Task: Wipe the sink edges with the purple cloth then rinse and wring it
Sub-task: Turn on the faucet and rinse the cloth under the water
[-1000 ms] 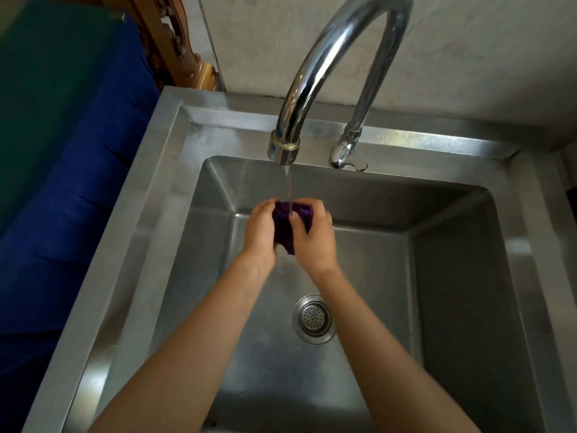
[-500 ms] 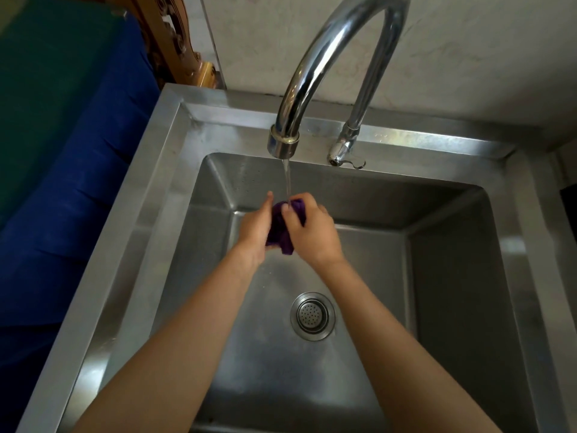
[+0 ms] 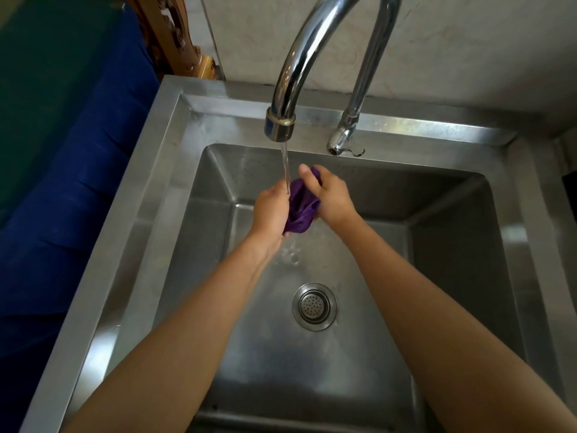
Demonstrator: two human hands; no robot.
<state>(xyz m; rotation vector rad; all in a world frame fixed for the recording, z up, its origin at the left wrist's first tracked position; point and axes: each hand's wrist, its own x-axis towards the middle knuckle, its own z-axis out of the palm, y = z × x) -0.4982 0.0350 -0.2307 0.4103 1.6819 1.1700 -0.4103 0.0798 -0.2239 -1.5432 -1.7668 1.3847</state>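
1. Sink [image 3: 437,126]: the steel basin fills most of the view. You are working over its far half, towards 12 o'clock. Its rim is low on the 9 o'clock side, so a hard squeeze under running water could throw spray over that edge.
2. Blue cover [image 3: 62,182]: this lies just beside the sink at 9 o'clock, and it is what stray spray would wet.
3. Tap [image 3: 299,51]: it arches in from 12 o'clock with its outlet above your hands, and it is running. If you wring the cloth under the flow, I judge it will soak up again as fast as you squeeze it.
4. Left hand [image 3: 270,210]: it is at 11 o'clock of the drain, with the back of the hand towards you. The fingers are curled round the cloth's left side, mostly hidden, with one tip showing beneath.
5. Right hand [image 3: 332,198]: it is at 12 o'clock of the drain. The thumb lies across the top of the cloth and the fingers are wrapped behind it, holding it tight.
6. Purple cloth [image 3: 301,207]: it is bunched between your two hands, held off the basin floor and dripping. It is wet and slick, so a loosened grip could drop it.
7. Drain [image 3: 314,306]: this is at 6 o'clock of the cloth, well below it. A dropped cloth would likely land near here and pick up grime.
8. Water stream [image 3: 285,164]: it is thin and lands where your left hand meets the cloth's left edge. The folds on the right may go unrinsed unless you turn the bundle.
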